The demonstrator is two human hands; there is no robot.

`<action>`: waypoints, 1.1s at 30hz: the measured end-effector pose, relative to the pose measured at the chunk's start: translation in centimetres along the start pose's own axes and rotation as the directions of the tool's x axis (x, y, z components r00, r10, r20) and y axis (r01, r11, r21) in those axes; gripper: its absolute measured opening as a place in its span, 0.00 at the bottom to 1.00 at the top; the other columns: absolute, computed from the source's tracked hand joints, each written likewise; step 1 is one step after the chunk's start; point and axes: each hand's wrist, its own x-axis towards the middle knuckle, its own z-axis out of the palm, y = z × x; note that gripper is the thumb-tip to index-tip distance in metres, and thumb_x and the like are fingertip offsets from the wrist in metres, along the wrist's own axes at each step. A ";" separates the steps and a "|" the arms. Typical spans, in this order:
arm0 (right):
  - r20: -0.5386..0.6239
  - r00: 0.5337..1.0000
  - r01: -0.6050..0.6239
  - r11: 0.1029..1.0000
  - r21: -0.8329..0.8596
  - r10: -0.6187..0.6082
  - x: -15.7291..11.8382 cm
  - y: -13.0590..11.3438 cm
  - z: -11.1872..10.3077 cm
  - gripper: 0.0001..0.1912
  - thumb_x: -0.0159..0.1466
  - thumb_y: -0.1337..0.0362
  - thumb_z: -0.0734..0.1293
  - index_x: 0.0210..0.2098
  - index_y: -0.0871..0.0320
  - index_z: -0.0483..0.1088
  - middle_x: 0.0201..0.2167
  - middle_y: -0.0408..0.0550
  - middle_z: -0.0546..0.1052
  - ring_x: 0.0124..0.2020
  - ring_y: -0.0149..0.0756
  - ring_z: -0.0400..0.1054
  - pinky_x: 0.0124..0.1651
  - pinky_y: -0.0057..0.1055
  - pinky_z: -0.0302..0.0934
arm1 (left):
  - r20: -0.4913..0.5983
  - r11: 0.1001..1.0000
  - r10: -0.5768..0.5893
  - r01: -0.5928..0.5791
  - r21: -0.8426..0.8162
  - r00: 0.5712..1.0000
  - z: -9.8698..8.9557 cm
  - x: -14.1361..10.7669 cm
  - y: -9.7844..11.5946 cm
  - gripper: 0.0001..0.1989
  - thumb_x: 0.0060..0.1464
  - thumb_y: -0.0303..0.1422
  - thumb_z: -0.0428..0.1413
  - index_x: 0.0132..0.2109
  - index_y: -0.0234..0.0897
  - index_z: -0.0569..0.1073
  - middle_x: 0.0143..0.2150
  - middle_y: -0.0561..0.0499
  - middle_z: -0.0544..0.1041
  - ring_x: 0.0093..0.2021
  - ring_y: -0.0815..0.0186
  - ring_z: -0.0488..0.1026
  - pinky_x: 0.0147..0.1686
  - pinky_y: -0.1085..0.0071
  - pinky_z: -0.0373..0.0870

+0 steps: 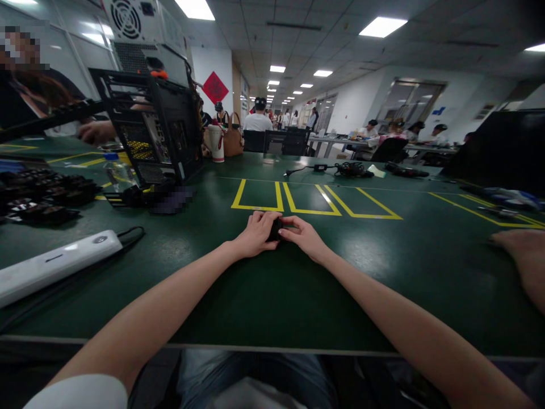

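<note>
Between my two hands is a small black object (276, 228), mostly covered by fingers, so its kind does not show. My left hand (256, 234) is closed around its left side, thumb toward me and fingers over the top. From the right, my right hand (303, 236) pinches its edge with thumb and fingertips. Both hands are low over the green table (276, 295), just on my side of the yellow tape outlines (258, 208).
A white power strip (63, 264) lies at left, near dark parts (42, 196). Beyond stand a plastic bottle (119, 170), an open black computer case (155, 125) and a paper cup (217, 143). Coiled cables (353, 169) lie at the back. Another person's hand (525, 255) rests at right.
</note>
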 end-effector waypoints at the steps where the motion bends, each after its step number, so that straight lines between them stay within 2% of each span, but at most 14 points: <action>1: 0.012 1.000 0.008 1.000 0.004 -0.008 0.0 0.0 -0.1 0.17 0.49 0.63 0.67 0.38 0.57 0.63 0.40 0.46 0.68 0.39 0.33 0.67 0.46 0.37 0.61 | -0.001 1.000 -0.001 0.001 0.001 1.000 0.0 0.0 0.0 0.31 0.44 0.35 0.53 0.54 0.36 0.50 0.52 0.45 0.59 0.46 0.55 0.54 0.45 0.59 0.55; 5: 0.029 0.999 0.040 0.999 0.032 -0.041 0.0 -0.1 -0.2 0.16 0.47 0.66 0.69 0.35 0.57 0.63 0.38 0.43 0.68 0.40 0.32 0.66 0.48 0.36 0.59 | -0.003 1.000 -0.006 0.006 -0.003 1.000 -0.1 0.0 0.1 0.31 0.44 0.35 0.53 0.54 0.37 0.50 0.52 0.45 0.59 0.46 0.56 0.54 0.45 0.59 0.55; 10: -0.018 0.999 0.038 0.999 0.035 -0.037 0.0 0.2 0.1 0.13 0.50 0.63 0.67 0.34 0.56 0.63 0.36 0.43 0.68 0.36 0.31 0.67 0.44 0.36 0.62 | 0.013 1.000 -0.016 0.016 -0.013 1.000 -0.3 0.0 0.3 0.31 0.44 0.35 0.53 0.54 0.37 0.50 0.52 0.45 0.58 0.47 0.55 0.54 0.44 0.58 0.55; 15: -0.043 0.998 0.038 0.999 -0.008 -0.038 0.2 0.3 0.0 0.16 0.50 0.62 0.67 0.38 0.56 0.63 0.39 0.45 0.68 0.38 0.33 0.66 0.44 0.35 0.62 | 0.021 0.999 -0.027 0.028 -0.017 0.999 -0.4 0.0 0.3 0.31 0.44 0.35 0.54 0.55 0.38 0.50 0.53 0.44 0.58 0.48 0.54 0.54 0.45 0.57 0.55; 19: 0.023 1.000 0.011 1.000 -0.016 -0.011 0.1 -0.1 -0.2 0.16 0.51 0.63 0.66 0.38 0.57 0.63 0.40 0.46 0.68 0.40 0.33 0.66 0.47 0.37 0.60 | 0.015 1.000 -0.023 0.023 -0.013 1.000 -0.2 0.0 0.2 0.32 0.44 0.35 0.54 0.55 0.38 0.50 0.53 0.45 0.58 0.48 0.54 0.55 0.45 0.57 0.55; 22: 0.059 0.997 0.046 0.999 0.026 -0.048 -0.1 -0.3 -0.2 0.17 0.48 0.65 0.68 0.37 0.56 0.62 0.38 0.43 0.67 0.41 0.32 0.66 0.49 0.37 0.58 | 0.004 1.000 -0.018 0.018 -0.001 1.000 -0.1 0.0 0.1 0.32 0.44 0.34 0.54 0.55 0.37 0.50 0.52 0.45 0.59 0.47 0.55 0.55 0.45 0.57 0.55; 29: -0.011 0.999 0.040 0.999 -0.001 -0.040 0.2 0.0 0.0 0.15 0.48 0.62 0.68 0.34 0.57 0.63 0.36 0.44 0.68 0.36 0.31 0.67 0.44 0.37 0.61 | 0.005 1.000 -0.018 0.018 0.000 1.000 -0.1 0.0 0.1 0.32 0.44 0.35 0.54 0.55 0.38 0.50 0.53 0.45 0.58 0.48 0.55 0.54 0.45 0.58 0.55; 33: -0.018 0.998 0.062 0.998 -0.025 -0.062 0.2 0.1 0.0 0.16 0.49 0.64 0.67 0.37 0.56 0.63 0.38 0.45 0.67 0.39 0.32 0.66 0.46 0.36 0.61 | 0.011 1.000 -0.019 0.020 -0.008 1.000 -0.2 0.1 0.2 0.31 0.44 0.35 0.54 0.54 0.37 0.50 0.52 0.45 0.58 0.48 0.54 0.54 0.45 0.58 0.55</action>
